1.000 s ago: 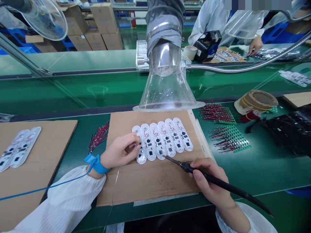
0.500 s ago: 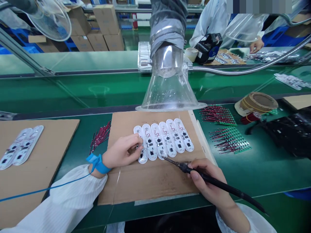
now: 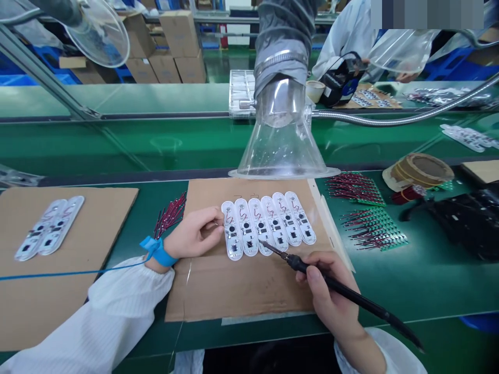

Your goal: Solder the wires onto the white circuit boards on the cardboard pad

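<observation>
Several white oblong circuit boards (image 3: 255,226) with short red wires lie side by side on a cardboard sheet (image 3: 241,296). My right hand (image 3: 331,285) grips a soldering iron (image 3: 374,307) by its black handle. Its tip points at the lower part of the third board from the left; whether it touches cannot be told. My left hand (image 3: 197,232), a blue strap (image 3: 158,252) round its wrist, is beside the leftmost board with fingers pinched. Thin solder wire (image 3: 188,275) runs up from the front edge under that hand; its end is hidden by the fingers.
A clear fume hood (image 3: 286,148) hangs above the boards. Red wires (image 3: 170,214) lie left; green boards with wires (image 3: 376,228), a tape roll (image 3: 419,170) and a black object (image 3: 468,218) lie right. Two more white boards (image 3: 50,228) rest on another cardboard. A co-worker (image 3: 351,36) is opposite.
My left hand has drawn back left, uncovering the leftmost board. The iron's tip has moved slightly up and left relative to the boards. The whole view has shifted a little.
</observation>
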`<state>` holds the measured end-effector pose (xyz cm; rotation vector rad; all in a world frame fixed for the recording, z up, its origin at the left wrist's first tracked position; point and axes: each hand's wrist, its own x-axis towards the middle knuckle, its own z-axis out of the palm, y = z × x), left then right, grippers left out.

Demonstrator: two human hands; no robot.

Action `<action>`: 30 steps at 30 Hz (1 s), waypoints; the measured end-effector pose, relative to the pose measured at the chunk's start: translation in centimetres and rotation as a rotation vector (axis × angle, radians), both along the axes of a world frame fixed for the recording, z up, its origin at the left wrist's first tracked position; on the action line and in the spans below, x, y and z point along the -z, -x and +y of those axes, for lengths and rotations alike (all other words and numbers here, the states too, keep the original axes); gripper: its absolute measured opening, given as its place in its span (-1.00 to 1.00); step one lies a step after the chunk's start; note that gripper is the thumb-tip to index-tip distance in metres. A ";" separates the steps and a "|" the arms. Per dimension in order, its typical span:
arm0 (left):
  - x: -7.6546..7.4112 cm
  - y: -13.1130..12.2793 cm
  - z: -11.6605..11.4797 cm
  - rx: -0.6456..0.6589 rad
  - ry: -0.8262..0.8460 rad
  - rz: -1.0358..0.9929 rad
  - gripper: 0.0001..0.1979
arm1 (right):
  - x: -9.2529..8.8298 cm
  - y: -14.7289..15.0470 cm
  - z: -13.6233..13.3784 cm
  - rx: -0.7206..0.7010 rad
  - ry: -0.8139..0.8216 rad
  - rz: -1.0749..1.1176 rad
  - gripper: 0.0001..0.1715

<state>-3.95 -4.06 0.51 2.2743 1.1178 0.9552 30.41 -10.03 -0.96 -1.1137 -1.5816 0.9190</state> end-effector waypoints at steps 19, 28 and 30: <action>-0.1 -0.6 0.0 0.070 0.006 0.061 -0.88 | 0.6 -0.6 0.1 -0.054 -0.008 -0.136 -0.92; -0.1 -0.4 -0.1 0.062 0.018 0.079 -0.89 | 0.6 -0.4 0.1 -0.072 0.008 -0.089 -0.93; 0.0 -0.4 -0.1 0.064 0.015 0.086 -0.89 | 0.5 -0.4 0.1 -0.100 0.024 -0.113 -0.94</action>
